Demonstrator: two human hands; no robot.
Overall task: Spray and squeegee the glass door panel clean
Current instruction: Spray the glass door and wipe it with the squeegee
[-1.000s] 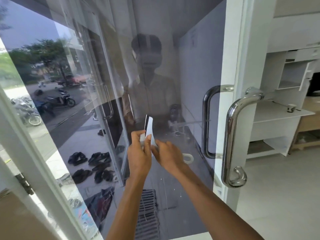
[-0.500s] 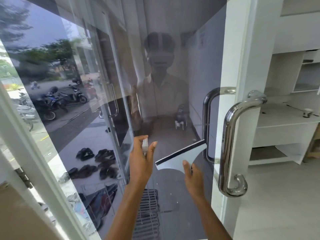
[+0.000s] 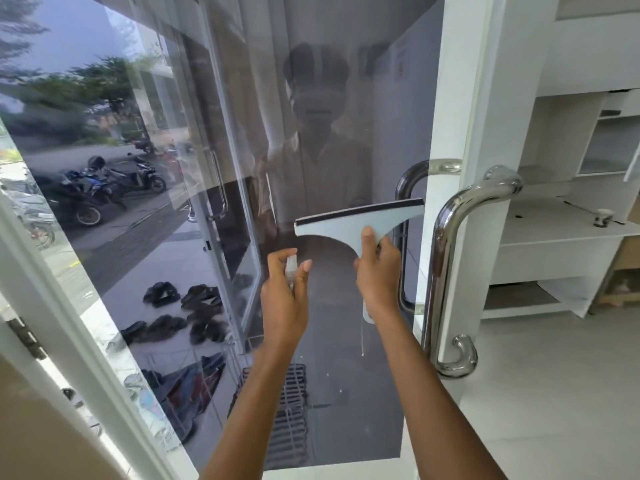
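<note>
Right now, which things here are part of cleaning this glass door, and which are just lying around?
Job: squeegee, gripped by the right hand; spray bottle, held in the left hand; glass door panel.
Lying about: sandals outside; parked motorbikes; white shelf unit.

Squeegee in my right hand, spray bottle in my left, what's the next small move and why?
Probably press the squeegee flat to the glass and pull down: the right hand grips its handle, rubber edge uppermost, and a drip trails down the glass below that hand. The left hand holds the spray bottle.
</note>
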